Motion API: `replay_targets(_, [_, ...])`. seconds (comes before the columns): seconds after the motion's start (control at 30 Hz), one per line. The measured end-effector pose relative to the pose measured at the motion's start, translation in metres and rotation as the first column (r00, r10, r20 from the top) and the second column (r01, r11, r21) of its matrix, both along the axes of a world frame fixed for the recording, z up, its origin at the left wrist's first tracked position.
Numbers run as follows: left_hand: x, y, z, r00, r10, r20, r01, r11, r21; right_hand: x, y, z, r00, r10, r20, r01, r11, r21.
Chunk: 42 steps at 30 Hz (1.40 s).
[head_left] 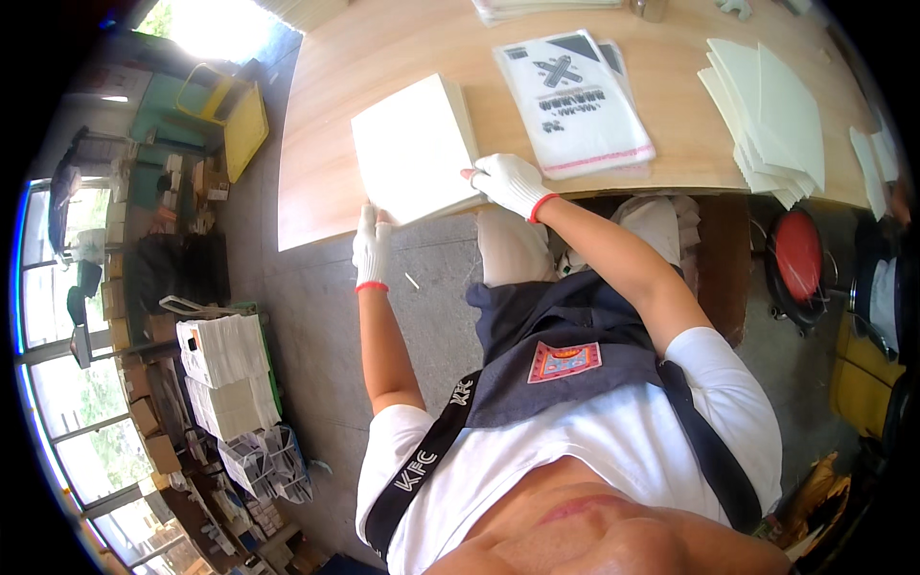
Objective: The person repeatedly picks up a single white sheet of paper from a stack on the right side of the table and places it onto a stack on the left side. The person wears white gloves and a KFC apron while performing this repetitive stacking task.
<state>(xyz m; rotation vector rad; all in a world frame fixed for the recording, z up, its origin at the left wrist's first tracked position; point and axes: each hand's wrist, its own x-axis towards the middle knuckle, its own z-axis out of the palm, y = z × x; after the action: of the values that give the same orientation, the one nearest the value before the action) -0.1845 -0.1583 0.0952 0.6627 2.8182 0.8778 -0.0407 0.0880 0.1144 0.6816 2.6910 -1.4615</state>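
A thick stack of white paper (412,149) lies on the wooden table at its near left edge, its near corner reaching the edge. My left hand (372,249), in a white knitted glove with a red cuff and bare fingertips, grips the stack's near left corner. On the near right side, my right hand (510,184) in a matching glove holds the stack, thumb and fingers at its edge. To the right of it lies a pile of clear plastic bags (578,110) with dark printing and a pink strip.
Fanned white paper stacks (767,120) lie on the table's right side (680,96). A yellow folding chair (246,129) stands left of the table. Bundled paper piles (225,359) sit on the floor at left. A red round stool (797,254) stands at right.
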Motion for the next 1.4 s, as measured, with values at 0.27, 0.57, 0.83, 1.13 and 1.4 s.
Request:
replay_targets(0.27, [-0.071,0.049,0.011,0.837,-0.102,0.537,-0.187,0.87,0.456,-0.067,0.11,-0.081,0.933,-0.328,-0.146,0.273,0.912,-0.304])
replay_targets(0.57, [-0.118,0.087,-0.016,0.864,-0.007,0.504,-0.06,0.991,0.116,-0.116,0.044,-0.028,0.942,-0.332,-0.057,0.32,0.935,-0.151])
replay_targets(0.83, [-0.12,0.05,-0.01,0.915,-0.142,0.377,-0.14,0.766,0.627,-0.007,0.089,-0.002,0.835,-0.414,-0.362,0.035,0.697,-0.717])
replay_targets(1.13, [0.026,0.04,0.048,0.991,-0.065,-0.113,0.125,0.705,0.698,0.316,0.211,0.017,-0.174,-0.922,-0.347,0.718,0.123,-0.685])
replay_targets(1.4, [0.128,0.139,0.042,0.807,-0.587,-0.066,0.527,0.665,0.53,0.395,0.304,0.001,-0.2,-0.966,-0.165,0.682,-0.017,-0.731])
